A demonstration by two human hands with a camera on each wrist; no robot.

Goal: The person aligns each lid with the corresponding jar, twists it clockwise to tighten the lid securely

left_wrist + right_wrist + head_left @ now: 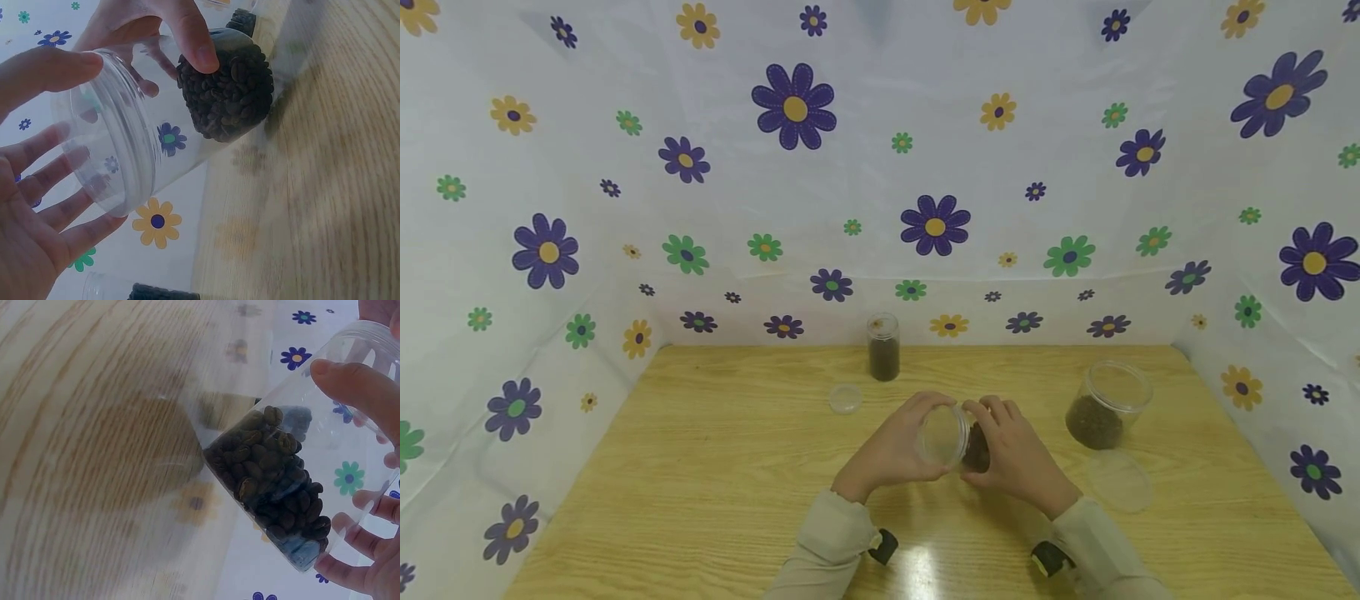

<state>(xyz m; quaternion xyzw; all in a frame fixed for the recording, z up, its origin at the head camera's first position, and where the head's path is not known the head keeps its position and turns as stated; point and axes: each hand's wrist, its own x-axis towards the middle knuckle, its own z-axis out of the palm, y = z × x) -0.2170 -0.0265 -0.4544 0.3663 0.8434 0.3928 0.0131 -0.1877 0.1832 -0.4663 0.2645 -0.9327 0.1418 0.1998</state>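
Observation:
A clear jar (334,419) with dark coffee beans (234,103) in its bottom is tilted just above the table, its base low and its mouth towards the left. My right hand (1015,454) grips the jar's body, thumb on one side and fingers on the other. At the mouth, my left hand (895,442) holds a clear round lid (94,144) by its edge, thumb and fingers spread around it. Lid and jar rim meet there; whether the thread is engaged I cannot tell. In the left wrist view the beans are heaped at the jar's base.
A slim clear jar (883,354) with dark contents stands at the back, a small clear lid (846,398) beside it. To the right stands a wide jar (1097,417) partly filled with dark contents, with a large clear lid (1120,482) in front. Flowered cloth (857,167) surrounds the wooden table (700,467).

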